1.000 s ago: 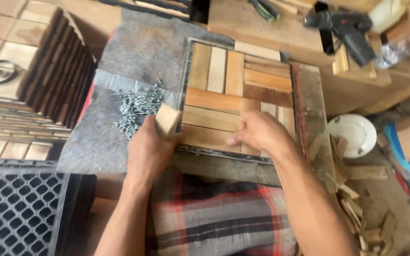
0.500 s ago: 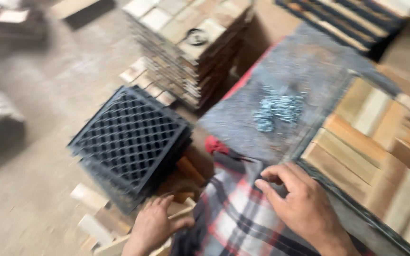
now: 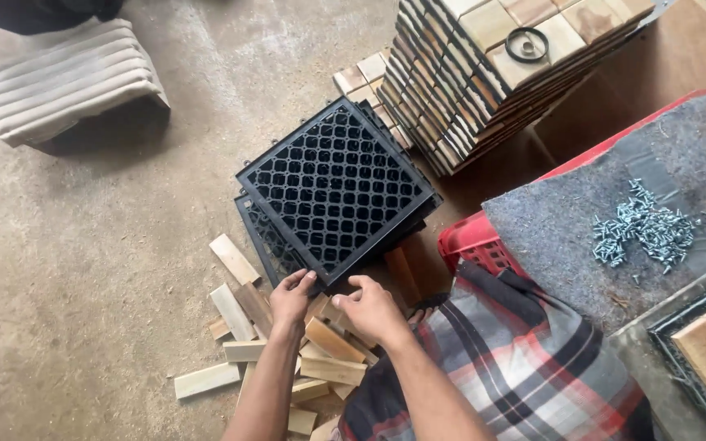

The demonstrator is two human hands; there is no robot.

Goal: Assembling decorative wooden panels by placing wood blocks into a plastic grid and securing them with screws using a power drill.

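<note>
A stack of black plastic grid tiles (image 3: 337, 184) lies on the concrete floor. My left hand (image 3: 292, 298) pinches the near corner of the top tile. My right hand (image 3: 369, 309) grips the same corner from the right, fingers curled over its edge. Under and around both hands lie several loose short wooden slats (image 3: 234, 260). My lap in plaid cloth (image 3: 533, 359) is just right of my hands.
A tall stack of finished wooden tiles (image 3: 500, 73) with a black ring (image 3: 526, 44) on top stands behind the grids. At right, a grey felt mat (image 3: 696, 155) over a red crate (image 3: 475, 241) holds a pile of screws (image 3: 643, 233). A ribbed cushion (image 3: 67, 73) lies far left.
My view has swung left from the wooden tile on the work surface to the floor. Both hands left that tile and now hold the corner of the top black grid.
</note>
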